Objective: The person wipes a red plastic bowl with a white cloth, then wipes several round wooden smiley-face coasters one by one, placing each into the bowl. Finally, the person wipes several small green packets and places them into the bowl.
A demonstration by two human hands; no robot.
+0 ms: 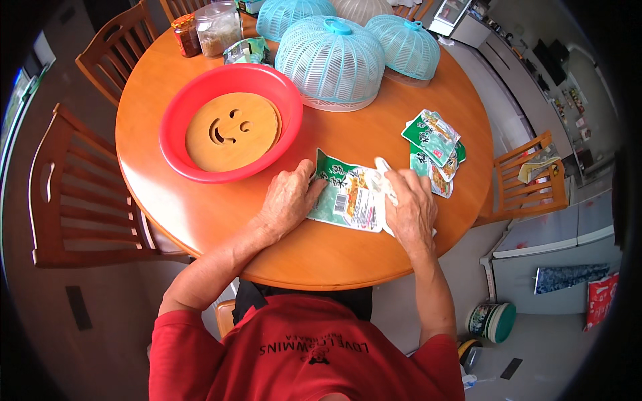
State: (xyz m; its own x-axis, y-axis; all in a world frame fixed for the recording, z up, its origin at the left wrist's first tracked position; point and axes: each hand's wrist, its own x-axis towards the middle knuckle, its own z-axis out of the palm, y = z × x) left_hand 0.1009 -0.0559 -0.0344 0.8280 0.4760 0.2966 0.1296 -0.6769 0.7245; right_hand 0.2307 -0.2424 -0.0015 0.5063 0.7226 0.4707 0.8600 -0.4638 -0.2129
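A green and white food packet [342,195] lies on the round wooden table in front of me. My left hand [289,200] grips the packet's left edge, with the thumb on top and the fingers partly hidden. Bunched in my right hand [411,208] is a white cloth or tissue [381,175], pressed against the packet's right end. To the right lies a small overlapping pile of similar green packets [433,142]. Left of the packet stands a red basin [175,148] holding a round wooden board [224,123] with a smiling face cut into it.
Blue mesh food covers [329,63] stand at the back of the table [281,257]. Glass jars [217,30] and a green bag [247,52] sit at the far left. Wooden chairs [87,194] surround the table, and a bucket [491,322] is on the floor at right.
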